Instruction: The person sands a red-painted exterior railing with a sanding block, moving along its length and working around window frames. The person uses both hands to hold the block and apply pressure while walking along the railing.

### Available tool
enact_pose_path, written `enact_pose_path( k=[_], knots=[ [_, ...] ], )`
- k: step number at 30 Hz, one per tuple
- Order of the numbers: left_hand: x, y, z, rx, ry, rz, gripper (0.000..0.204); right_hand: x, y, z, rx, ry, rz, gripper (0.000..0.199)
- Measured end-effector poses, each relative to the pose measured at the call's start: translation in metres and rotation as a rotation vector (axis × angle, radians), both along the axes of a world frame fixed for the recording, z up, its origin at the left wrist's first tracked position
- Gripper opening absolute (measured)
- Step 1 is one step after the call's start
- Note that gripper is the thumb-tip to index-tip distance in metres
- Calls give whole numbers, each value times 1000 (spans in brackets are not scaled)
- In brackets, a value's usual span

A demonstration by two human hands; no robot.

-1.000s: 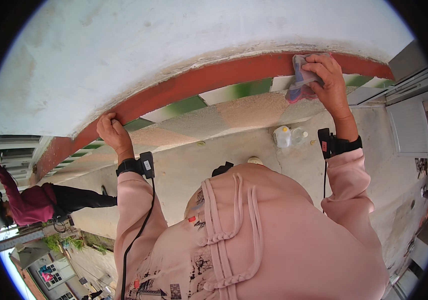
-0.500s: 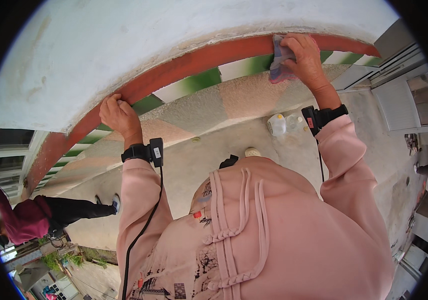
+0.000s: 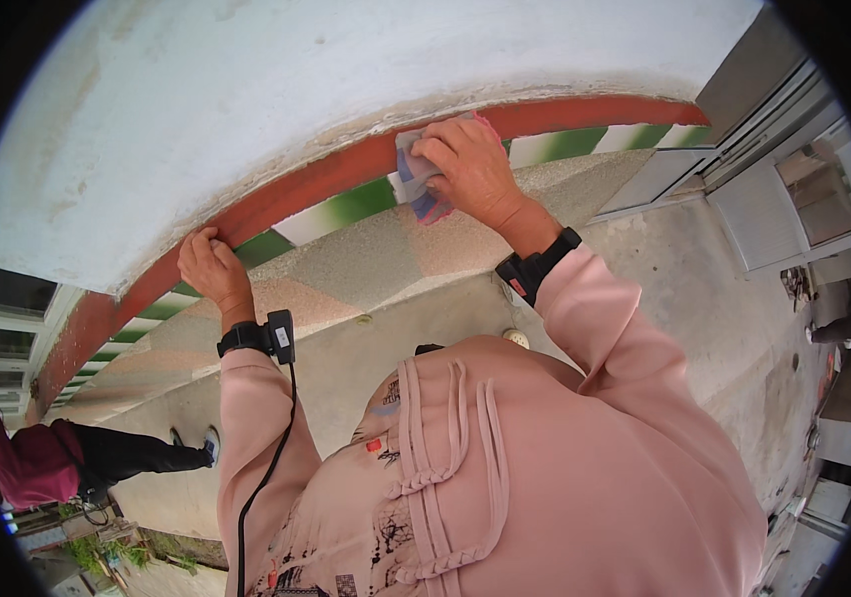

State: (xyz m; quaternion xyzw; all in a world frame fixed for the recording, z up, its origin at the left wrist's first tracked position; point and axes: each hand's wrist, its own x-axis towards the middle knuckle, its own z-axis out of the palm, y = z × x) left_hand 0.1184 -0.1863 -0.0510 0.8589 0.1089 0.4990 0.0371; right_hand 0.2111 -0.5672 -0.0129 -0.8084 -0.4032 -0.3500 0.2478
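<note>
A red painted ledge [image 3: 321,177] curves along the pale wall, with green and white tiles [image 3: 341,213] below it. My right hand [image 3: 475,171] is closed on a thin cleaning cloth [image 3: 416,169], grey-blue with a pink-red edge, and presses it on the ledge, its lower part hanging over the tiles. My left hand [image 3: 214,271] is further left, fingers bent over the ledge's edge and gripping it. Both wrists wear black straps with small boxes, and a black cable runs from the left one.
A person in a maroon top [image 3: 42,463] stands at far left by a barred window [image 3: 12,323]. Below the tiles is a speckled wall panel [image 3: 346,269], then concrete floor [image 3: 684,298]. A white door [image 3: 794,209] stands at right. Plants [image 3: 112,552] grow at lower left.
My right hand has slid left along the ledge with the cloth, closer to my left hand. The view has shifted, and the clear plastic bottles on the floor no longer show.
</note>
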Motion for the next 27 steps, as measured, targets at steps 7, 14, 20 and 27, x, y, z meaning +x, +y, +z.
enact_pose_path(
  k=[7,14,20,27],
  knots=[
    [-2,7,-1,-12,44,-3,20,36,-111,0,-23,13,-57,54],
    [-4,14,-2,-14,70,-14,20,66,-222,1,-58,77,-160,57],
    [-4,14,0,-38,54,-57,19,84,-292,7,-77,141,-199,55],
    [-4,6,2,-48,16,9,22,101,-361,10,-100,181,-330,55]
  ],
)
